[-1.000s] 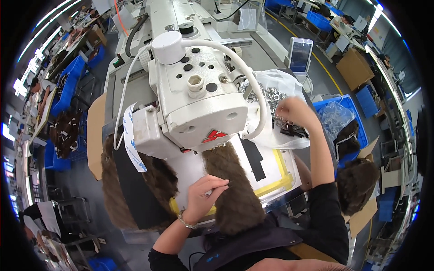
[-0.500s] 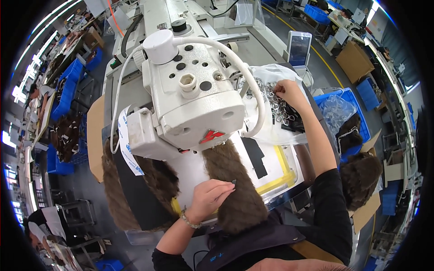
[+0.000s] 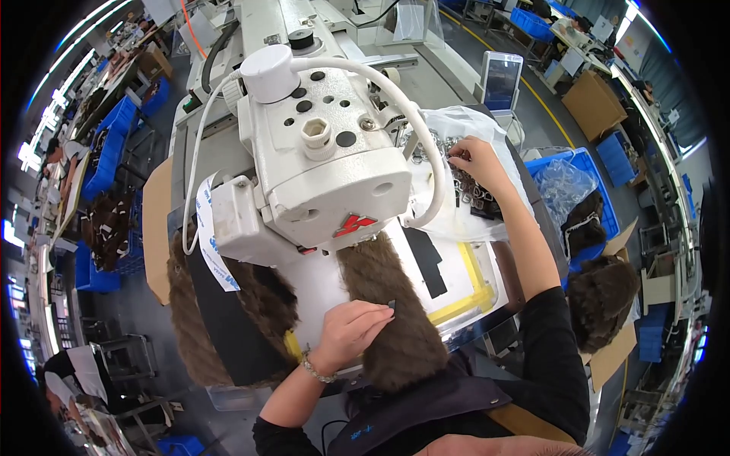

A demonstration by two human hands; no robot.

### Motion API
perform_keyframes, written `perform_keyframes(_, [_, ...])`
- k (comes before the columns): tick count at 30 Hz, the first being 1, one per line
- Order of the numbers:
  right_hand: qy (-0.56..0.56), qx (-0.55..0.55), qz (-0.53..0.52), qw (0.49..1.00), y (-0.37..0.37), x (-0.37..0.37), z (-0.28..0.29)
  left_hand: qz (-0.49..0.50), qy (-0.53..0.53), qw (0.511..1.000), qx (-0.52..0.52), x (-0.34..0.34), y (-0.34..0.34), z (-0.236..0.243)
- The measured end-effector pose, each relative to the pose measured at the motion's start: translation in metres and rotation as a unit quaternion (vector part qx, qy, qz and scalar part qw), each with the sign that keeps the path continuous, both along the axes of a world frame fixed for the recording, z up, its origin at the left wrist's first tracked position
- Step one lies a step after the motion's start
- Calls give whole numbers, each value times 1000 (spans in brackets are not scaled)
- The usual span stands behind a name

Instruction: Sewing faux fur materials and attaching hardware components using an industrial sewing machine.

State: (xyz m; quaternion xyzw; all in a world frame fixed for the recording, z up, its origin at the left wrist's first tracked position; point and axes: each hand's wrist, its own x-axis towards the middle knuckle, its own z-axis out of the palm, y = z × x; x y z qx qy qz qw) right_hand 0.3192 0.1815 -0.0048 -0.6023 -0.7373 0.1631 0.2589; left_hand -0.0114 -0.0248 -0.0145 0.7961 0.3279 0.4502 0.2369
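The right hand [image 3: 475,161] has shifted slightly left — whether its bent fingers grip anything, I cannot tell. The fur [image 3: 404,338] lies partly beneath the left hand [image 3: 351,330], the ring pile [image 3: 473,194] beneath the right — the left pinches a dark tab [image 3: 392,305].

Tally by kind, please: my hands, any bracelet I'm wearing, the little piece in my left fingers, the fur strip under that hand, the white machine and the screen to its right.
Hands: 2 (left hand, right hand)
Bracelet: 1
Small dark piece: 1
Brown fur strip: 1
White machine: 1
Screen: 1
Total: 7
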Motion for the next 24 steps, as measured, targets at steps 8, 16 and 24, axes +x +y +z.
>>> perform_keyframes(8, [-26, 9, 53, 998, 7, -5, 3, -9, 11, 1000, 23, -1, 0, 1])
perform_keyframes(16, [-125, 53, 39, 990, -2, -20, 11, -1, 27, 999, 43, -3, -1, -5])
perform_keyframes(24, [86, -13, 39, 995, -96, -65, 36, 7, 7, 999, 53, -6, -2, -3])
